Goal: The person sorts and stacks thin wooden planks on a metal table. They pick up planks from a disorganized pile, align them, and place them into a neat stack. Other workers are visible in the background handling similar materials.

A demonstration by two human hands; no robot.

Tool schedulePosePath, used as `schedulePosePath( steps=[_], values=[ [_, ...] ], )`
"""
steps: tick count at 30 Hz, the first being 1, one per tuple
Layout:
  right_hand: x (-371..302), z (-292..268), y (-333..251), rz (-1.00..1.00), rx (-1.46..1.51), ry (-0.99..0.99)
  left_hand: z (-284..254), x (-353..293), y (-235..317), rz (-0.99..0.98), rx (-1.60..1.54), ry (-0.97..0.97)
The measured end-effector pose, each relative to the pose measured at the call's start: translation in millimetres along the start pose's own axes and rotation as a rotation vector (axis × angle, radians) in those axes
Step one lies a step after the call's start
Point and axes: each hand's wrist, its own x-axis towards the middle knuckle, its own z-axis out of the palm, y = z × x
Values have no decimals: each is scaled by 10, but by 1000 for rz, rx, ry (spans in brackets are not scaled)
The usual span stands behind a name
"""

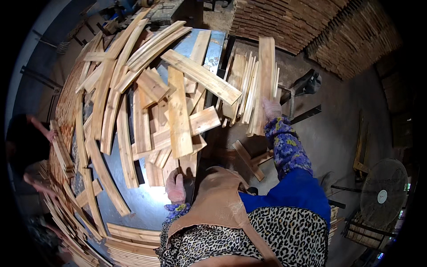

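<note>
My right hand, in a pale pink glove, grips a long flat wooden board by its right edge. That board lies over a bundle of narrow boards to the right of the table; its far end points away from me. At the near edge of the table, my left hand, gloved too, has its thumb and fingers apart. It is close to the ends of some short boards, and whether it touches them is unclear. Loose boards lie crisscrossed in a heap just beyond it.
Boards cover much of the blue metal table. Two co-workers' hands handle boards along its left side. Stacked wood rises at the back. A board lies low beside the table, and a large round fan stands at the right.
</note>
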Motion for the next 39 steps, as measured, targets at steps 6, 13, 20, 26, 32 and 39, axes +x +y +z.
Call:
schedulePosePath(
  steps=[6, 13, 20, 26, 32, 39],
  values=[
    [1390, 636, 698, 203, 169, -84, 219, 112, 224, -387, -79, 86],
    [1526, 1665, 241, 197, 214, -132, 667, 99, 1133, -409, 218, 95],
    [1821, 1581, 112, 128, 134, -138, 841, 150, 952, -462, 57, 178],
    [2105, 1328, 159, 29, 71, -159, 902, 96, 853, -448, 193, 224],
    [2081, 1386, 122, 6, 69, -226, 673, 182, 1262, -449, 356, 123],
    [1832, 1759, 64, -113, -41, -320, 515, 411, 1644, -617, -421, 147]
  ],
)
